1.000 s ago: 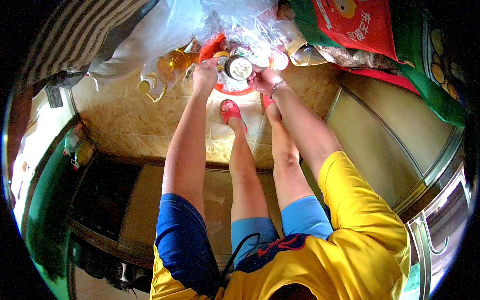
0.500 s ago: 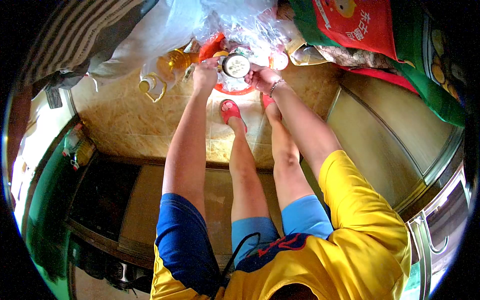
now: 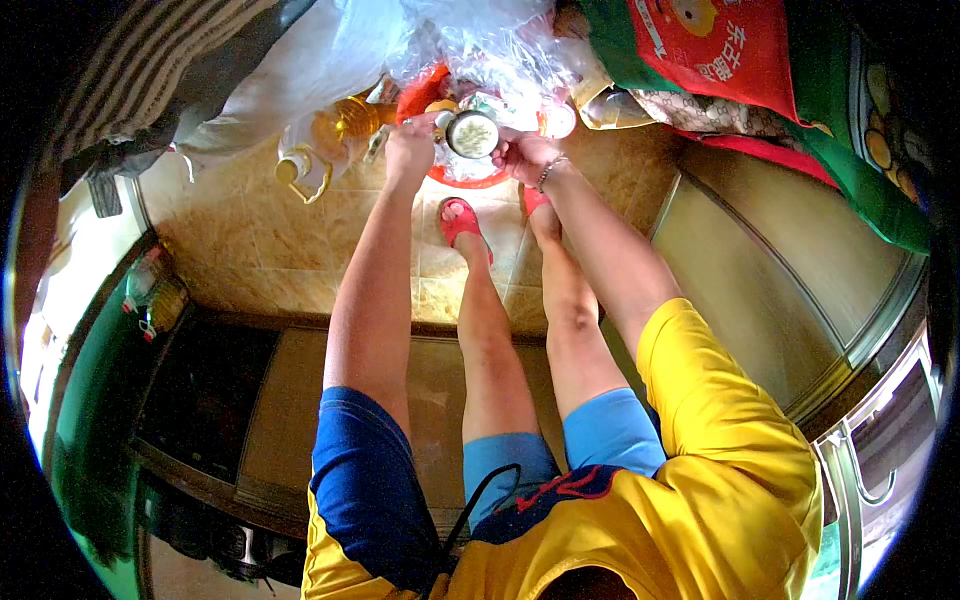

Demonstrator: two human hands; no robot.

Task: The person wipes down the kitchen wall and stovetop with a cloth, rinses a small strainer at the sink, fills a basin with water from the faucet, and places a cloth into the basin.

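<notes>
Over an orange-red basin (image 3: 468, 183) filled with clear plastic, a small round cup-like container (image 3: 472, 134) with a dark rim is held up. Its inside looks pale, with whitish pieces that I cannot name. My right hand (image 3: 527, 156) is closed at the container's right edge, fingers gripping the side. At the other side, my left hand (image 3: 410, 152) is closed, its fingertips reaching toward the rim by a small pale part. Glare hides exactly what the left fingers pinch. Below the hands are red slippers (image 3: 458, 219) on my feet.
An oil jug (image 3: 305, 165) with a yellowish cap stands left of the basin. Clear plastic bags (image 3: 480, 50) crowd behind it. Red and green bags (image 3: 715, 50) hang at the right. Cabinet doors (image 3: 780, 250) flank the tiled floor (image 3: 300, 240).
The container has tilted slightly and its pale contents look different, with less glare. Both hands stay nearly in place.
</notes>
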